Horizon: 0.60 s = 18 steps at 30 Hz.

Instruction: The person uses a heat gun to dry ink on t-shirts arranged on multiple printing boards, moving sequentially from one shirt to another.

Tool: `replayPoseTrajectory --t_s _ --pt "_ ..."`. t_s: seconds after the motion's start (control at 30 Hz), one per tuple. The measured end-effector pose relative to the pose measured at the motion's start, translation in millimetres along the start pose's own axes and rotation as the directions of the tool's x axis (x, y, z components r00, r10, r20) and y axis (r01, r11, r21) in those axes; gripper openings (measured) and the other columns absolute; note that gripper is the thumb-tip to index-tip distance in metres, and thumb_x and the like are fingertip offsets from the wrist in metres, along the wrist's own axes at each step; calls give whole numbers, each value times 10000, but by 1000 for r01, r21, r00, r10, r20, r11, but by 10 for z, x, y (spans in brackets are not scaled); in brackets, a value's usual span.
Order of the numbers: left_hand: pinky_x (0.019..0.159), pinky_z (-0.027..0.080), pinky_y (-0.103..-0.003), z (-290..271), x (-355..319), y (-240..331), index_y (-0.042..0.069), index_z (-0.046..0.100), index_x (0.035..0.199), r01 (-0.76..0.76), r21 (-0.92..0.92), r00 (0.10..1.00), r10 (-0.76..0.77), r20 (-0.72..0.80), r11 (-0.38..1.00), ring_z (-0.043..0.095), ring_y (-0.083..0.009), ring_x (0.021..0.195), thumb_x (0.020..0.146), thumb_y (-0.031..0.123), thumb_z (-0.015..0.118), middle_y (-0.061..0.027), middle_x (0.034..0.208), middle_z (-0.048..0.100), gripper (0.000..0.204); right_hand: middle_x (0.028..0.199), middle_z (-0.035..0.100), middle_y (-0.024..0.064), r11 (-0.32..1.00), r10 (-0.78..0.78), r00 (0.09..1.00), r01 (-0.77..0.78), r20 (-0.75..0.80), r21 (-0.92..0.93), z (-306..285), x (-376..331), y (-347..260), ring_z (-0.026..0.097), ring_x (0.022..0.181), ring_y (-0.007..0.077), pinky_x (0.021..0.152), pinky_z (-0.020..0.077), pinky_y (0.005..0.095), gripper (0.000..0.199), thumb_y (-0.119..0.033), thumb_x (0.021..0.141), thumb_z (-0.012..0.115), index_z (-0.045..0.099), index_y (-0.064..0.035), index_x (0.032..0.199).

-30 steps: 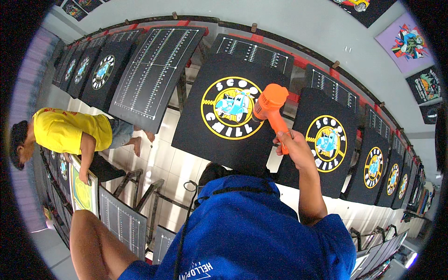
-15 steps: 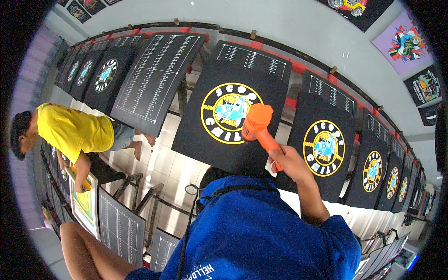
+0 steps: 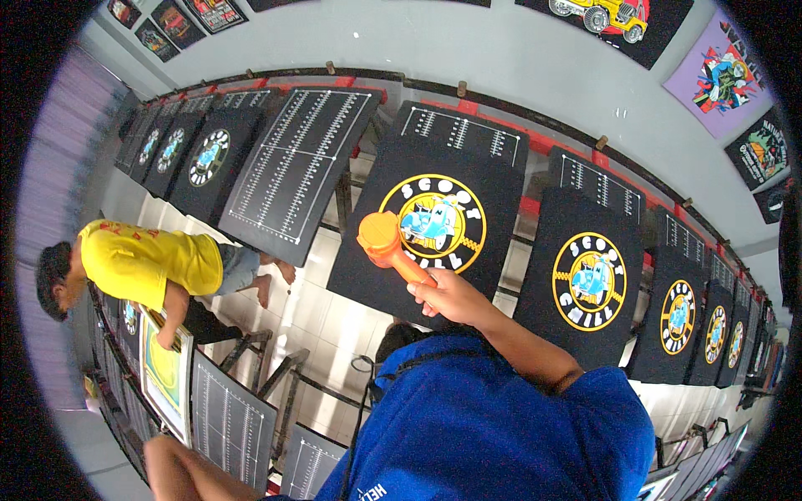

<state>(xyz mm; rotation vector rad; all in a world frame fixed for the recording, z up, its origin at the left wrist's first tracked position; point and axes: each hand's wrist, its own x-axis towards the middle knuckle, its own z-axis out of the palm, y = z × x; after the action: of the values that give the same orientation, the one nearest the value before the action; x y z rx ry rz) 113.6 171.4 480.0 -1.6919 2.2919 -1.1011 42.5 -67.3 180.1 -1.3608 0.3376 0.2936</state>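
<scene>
My right hand is closed around the handle of an orange hair dryer. The dryer's wide head hangs over the left side of a round scooter print in yellow, white and light blue. That print lies on black fabric spread over a slanted board, and the dryer hides part of its lower left. Whether the dryer touches the fabric I cannot tell. Of my left arm only a bent part shows at the lower left; the hand is out of view.
More boards with the same print run to the right. A bare gridded board stands to the left. A person in a yellow shirt bends over a framed screen. Metal frames stand between the rows.
My right hand has swung the dryer leftward, from the print's lower right to its left side. The view has shifted, and the person in yellow still leans over the framed screen.
</scene>
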Motion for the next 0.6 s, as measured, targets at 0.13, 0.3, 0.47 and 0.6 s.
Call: replayPoseTrajectory --t_s 0.13,0.3,0.47,0.6 --pt "800 545 -333 -18 -438 9 -87 579 1009 362 15 914 -352 -199 932 627 -279 968 933 133 529 -169 1027 611 238 796 587 30 995 -80 993 84 -90 46 -7 293 -101 584 607 95 533 482 237 355 -344 943 556 550 1 1027" --pt "801 547 -334 -99 -1190 348 -92 577 1010 848 -28 435 -724 -535 530 629 -286 975 932 127 530 -173 1039 611 238 862 610 15 938 -200 960 246 -197 243 15 405 -16 592 678 81 585 489 225 317 -291 948 566 553 -2 1080" --pt "803 549 -335 -439 -1687 719 -98 574 1012 980 -127 -3 -618 -786 156 632 -293 981 931 122 531 -176 1050 611 238 851 551 16 846 -170 960 258 -223 467 -170 92 -14 543 643 93 562 456 239 376 -100 852 600 490 -25 1204" --pt "804 551 -336 -861 -1892 932 -102 573 1014 987 -158 -155 -362 -919 -21 633 -298 986 930 118 532 -179 1059 611 238 738 508 12 851 -83 940 240 -331 466 -199 -147 83 511 581 106 526 453 256 343 -89 845 567 483 -33 1173"
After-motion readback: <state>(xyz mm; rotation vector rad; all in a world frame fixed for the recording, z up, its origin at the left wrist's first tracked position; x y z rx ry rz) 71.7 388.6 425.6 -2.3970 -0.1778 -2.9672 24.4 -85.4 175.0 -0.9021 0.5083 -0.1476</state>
